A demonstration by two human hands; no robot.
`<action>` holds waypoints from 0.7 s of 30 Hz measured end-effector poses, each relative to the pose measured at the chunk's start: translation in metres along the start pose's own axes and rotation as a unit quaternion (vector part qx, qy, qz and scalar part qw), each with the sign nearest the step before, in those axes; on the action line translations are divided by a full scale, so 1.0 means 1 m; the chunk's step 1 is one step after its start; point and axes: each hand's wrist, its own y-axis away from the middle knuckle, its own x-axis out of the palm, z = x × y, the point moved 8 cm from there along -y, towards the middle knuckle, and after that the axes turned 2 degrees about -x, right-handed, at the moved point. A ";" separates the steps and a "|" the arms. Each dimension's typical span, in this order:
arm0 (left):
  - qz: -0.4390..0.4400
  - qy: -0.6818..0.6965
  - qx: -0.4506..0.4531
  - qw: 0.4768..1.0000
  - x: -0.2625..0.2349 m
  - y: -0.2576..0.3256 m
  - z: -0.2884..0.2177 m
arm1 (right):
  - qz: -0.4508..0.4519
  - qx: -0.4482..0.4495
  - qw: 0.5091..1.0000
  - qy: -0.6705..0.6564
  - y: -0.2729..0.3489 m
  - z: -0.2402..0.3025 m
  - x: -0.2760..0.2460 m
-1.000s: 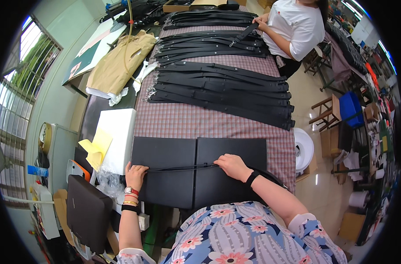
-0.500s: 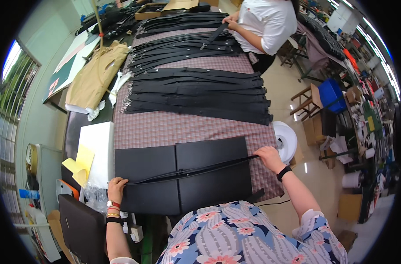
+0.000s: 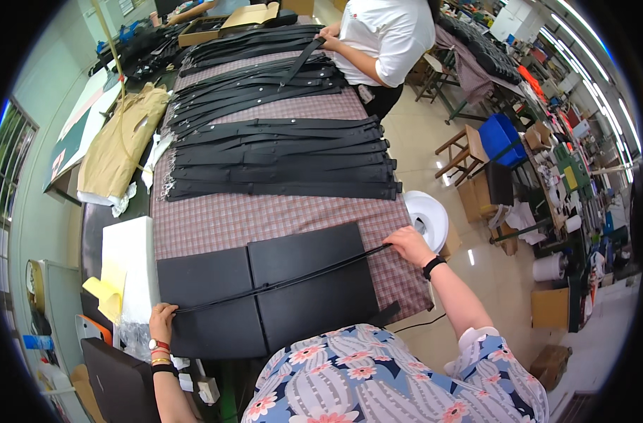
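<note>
A long, thin black strap [image 3: 314, 272] is stretched between my two hands, slanting up to the right over two flat black panels. My left hand [image 3: 163, 319] pinches its left end beside the left panel [image 3: 201, 271]. Past the far side of the right panel [image 3: 314, 247], my right hand [image 3: 409, 245] pinches the other end over the checked cloth [image 3: 265, 215]. The strap looks doubled, with a small dark piece near its middle. Beyond the panels, several rows of wide black straps [image 3: 279, 158] lie across the cloth.
A person in a white top [image 3: 381, 39] stands at the far right side of the table, holding a black strap [image 3: 304, 60]. White foam [image 3: 131, 247] and yellow sheets [image 3: 110, 289] lie at the left. A white round container [image 3: 434, 218] stands beside the right edge. Brown paper [image 3: 120, 151] lies far left.
The strap has gone from slack with a gap between its strands to straight and narrow. Both hands keep their grip on its ends. The whole view has shifted, moving the scene leftward.
</note>
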 end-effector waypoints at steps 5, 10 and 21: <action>-0.041 -0.067 0.037 0.996 -0.007 0.002 0.000 | -0.067 -0.030 0.996 0.059 -0.001 -0.001 -0.009; -0.072 -0.132 0.039 0.988 -0.007 0.003 -0.006 | -0.130 -0.043 0.981 0.140 -0.009 0.017 -0.011; -0.057 -0.063 0.009 0.996 0.023 0.021 -0.109 | -0.107 -0.028 0.994 0.006 -0.025 0.088 0.000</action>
